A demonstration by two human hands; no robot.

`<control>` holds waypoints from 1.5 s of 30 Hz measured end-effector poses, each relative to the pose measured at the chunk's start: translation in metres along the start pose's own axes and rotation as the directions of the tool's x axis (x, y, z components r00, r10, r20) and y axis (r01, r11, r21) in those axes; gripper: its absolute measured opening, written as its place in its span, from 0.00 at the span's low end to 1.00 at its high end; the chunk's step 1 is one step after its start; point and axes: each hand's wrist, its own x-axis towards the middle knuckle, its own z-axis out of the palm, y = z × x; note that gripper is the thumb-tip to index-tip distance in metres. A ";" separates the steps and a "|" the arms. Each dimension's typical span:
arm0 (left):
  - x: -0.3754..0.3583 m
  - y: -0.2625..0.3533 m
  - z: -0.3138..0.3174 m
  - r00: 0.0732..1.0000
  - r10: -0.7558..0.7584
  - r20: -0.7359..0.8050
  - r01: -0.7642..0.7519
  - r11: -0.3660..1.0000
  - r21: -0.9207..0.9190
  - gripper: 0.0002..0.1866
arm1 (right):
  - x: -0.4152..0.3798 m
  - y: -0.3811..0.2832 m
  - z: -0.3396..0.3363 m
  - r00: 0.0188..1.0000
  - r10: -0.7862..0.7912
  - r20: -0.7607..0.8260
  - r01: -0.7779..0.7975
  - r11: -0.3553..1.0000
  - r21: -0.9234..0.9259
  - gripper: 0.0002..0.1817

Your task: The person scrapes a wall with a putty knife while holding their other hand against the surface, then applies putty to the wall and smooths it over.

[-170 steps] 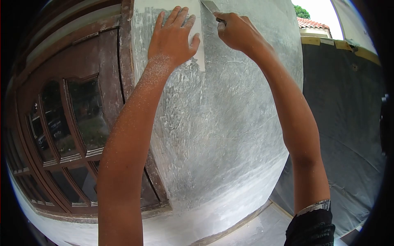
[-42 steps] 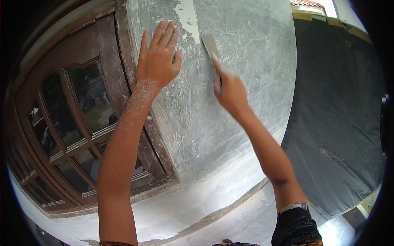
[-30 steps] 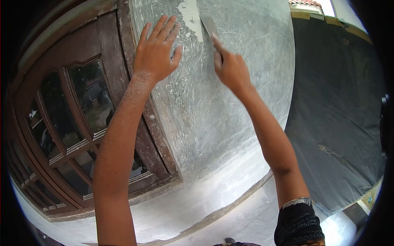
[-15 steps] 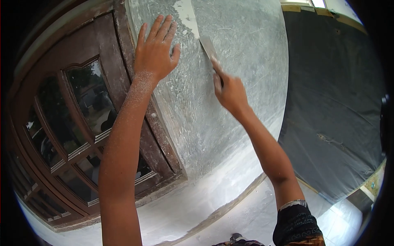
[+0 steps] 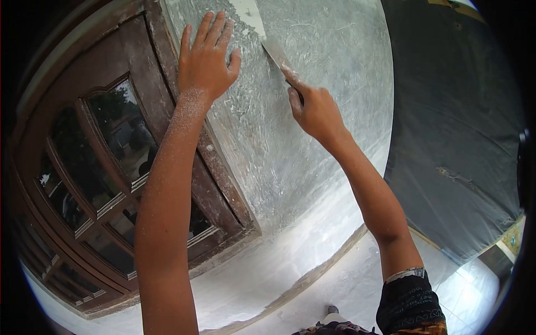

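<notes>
Left of the left hand (image 5: 205, 70) is a wooden door (image 5: 111, 53) with glass panes. That hand lies with its fingers spread, apparently flat against the wall (image 5: 329, 67). Just right of its fingertips, a pale patch (image 5: 251, 17) with a ragged left edge runs up out of view. The scraper (image 5: 274, 53) meets or nearly meets its lower end, its handle gripped in the right hand (image 5: 319, 115). Below and between the hands the wall is rough grey, apparently bare of that layer, with whitish flecks.
</notes>
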 end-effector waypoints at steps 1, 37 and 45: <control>0.000 0.001 0.000 1.000 -0.002 0.002 0.002 1.000 0.008 0.31 | -0.009 0.004 0.004 1.000 0.003 0.005 -0.003 1.000 -0.001 0.26; -0.016 0.031 0.003 0.996 -0.088 0.001 0.088 0.996 -0.031 0.33 | -0.017 0.012 -0.014 0.995 -0.042 0.090 0.042 0.999 -0.003 0.24; -0.013 0.033 0.001 0.995 -0.102 0.024 0.102 0.995 -0.009 0.34 | -0.004 0.015 -0.017 0.996 -0.093 0.011 0.094 0.995 -0.020 0.24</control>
